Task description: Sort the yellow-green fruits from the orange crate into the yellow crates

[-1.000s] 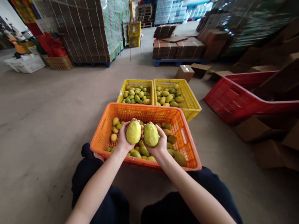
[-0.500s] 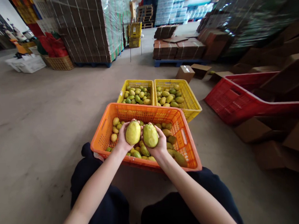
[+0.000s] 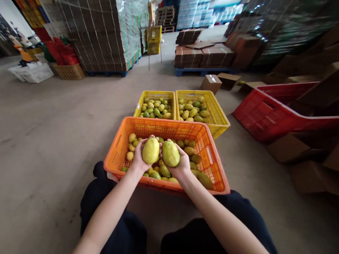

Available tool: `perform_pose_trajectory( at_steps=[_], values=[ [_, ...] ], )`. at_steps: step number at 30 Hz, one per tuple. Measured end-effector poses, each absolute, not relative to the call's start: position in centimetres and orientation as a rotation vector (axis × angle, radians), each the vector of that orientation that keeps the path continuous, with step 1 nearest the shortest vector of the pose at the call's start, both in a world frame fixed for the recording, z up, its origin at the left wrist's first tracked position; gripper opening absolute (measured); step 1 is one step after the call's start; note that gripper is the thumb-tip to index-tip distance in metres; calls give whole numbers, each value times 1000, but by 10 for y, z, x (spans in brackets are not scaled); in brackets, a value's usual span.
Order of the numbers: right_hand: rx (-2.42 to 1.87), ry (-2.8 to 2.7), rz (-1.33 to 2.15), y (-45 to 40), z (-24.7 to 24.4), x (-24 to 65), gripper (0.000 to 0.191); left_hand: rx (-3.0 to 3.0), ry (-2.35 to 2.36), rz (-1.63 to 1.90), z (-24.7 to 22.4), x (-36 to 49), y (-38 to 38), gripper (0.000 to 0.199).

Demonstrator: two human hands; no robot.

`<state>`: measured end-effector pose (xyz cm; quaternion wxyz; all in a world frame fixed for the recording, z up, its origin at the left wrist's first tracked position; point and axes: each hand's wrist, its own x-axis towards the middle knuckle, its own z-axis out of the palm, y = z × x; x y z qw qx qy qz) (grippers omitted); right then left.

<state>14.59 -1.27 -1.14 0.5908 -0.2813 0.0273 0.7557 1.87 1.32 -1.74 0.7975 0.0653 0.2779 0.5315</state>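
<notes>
Over the orange crate, my left hand cradles a yellow-green fruit in its palm. Beside it, my right hand holds a greener, bumpier fruit. The two fruits are side by side with a narrow gap between them, and both hands are palm up with fingers curled underneath. Inside the orange crate lie several loose yellow and green fruits, partly hidden by my hands and forearms.
Behind the orange crate stand two yellow crates of similar fruit. A red crate and cardboard boxes are at the right. Wrapped pallet stacks stand farther back.
The view has shifted very slightly, so the crates appear a few pixels farther right. Both hands keep the same hold on their fruits.
</notes>
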Motion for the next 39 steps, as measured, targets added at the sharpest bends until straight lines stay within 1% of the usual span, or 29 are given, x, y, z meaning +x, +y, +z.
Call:
perform_pose_trajectory(
  at_steps=[5, 8, 10, 14, 16, 23, 29, 32, 36, 37, 39],
  values=[
    [-637, -4, 1777, -13, -14, 148, 13, 93, 642, 1136, -18, 17, 13, 29],
    [-631, -20, 1774, -9, -20, 149, 16, 38, 701, 1143, -16, 17, 12, 33],
    [-650, -15, 1767, -5, -27, 151, 17, 9, 728, 1143, -17, 17, 12, 30],
    [-751, 10, 1745, 2, -41, 154, 14, -74, 816, 1139, -23, 19, 15, 17],
    [-813, 60, 1715, 5, -46, 155, 14, -101, 843, 1145, -27, 20, 16, 14],
    [-835, 109, 1705, 5, -50, 156, 14, -97, 881, 1142, -29, 22, 16, 14],
    [-847, 39, 1777, 3, -45, 160, 10, -113, 889, 1057, -23, 21, 14, 25],
    [-868, -138, 1720, 1, -39, 162, 18, -83, 908, 1066, -23, 19, 16, 24],
    [-884, -254, 1537, -3, -31, 163, 44, 126, 945, 1219, -22, 17, 15, 12],
    [-890, -273, 1492, -4, -29, 163, 50, 190, 954, 1269, -21, 17, 14, 16],
    [-909, -323, 1409, -6, -26, 162, 61, 308, 963, 1349, -20, 14, 12, 31]
  ],
)
